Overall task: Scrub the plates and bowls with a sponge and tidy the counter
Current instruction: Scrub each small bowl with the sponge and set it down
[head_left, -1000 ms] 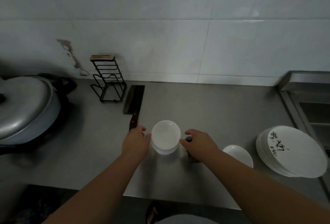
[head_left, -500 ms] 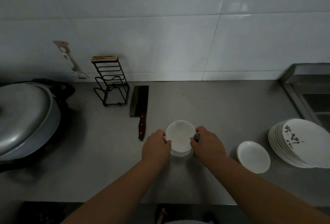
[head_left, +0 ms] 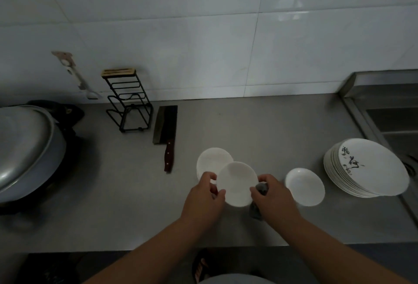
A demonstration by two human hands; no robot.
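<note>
Fingers first: the left hand's (head_left: 204, 196) thumb and fingertips (head_left: 219, 192) are curled onto the near-left rim of a small white dish (head_left: 237, 183), pinching it. The right hand (head_left: 274, 196) nips the opposite rim, and it's got a dark grey sponge (head_left: 256, 210) bunched in its curled fingers as well, poking out beside and under the dish. So the dish sits between both hands, lower centre of the frame, looking lifted just clear of the counter (head_left: 260, 129).

Right behind it, partly covered, there's a stack of small dishes (head_left: 211, 160). To the right a lone saucer (head_left: 304, 186) sits flat, and further right a pile of big plates (head_left: 371, 170) with black brushwork on top.

How far along? Early to middling, I'd guess. I can't tell which pieces have been scrubbed, and nothing looks put away.

The counter is dull steel. A cleaver (head_left: 166, 129) lies centre-left beside a black wire rack (head_left: 127, 102). There's a big metal lid (head_left: 24, 145) at far left, a sink (head_left: 393, 120) at the right edge, and pale tiled wall (head_left: 203, 34) across the top. It's dim in here.
</note>
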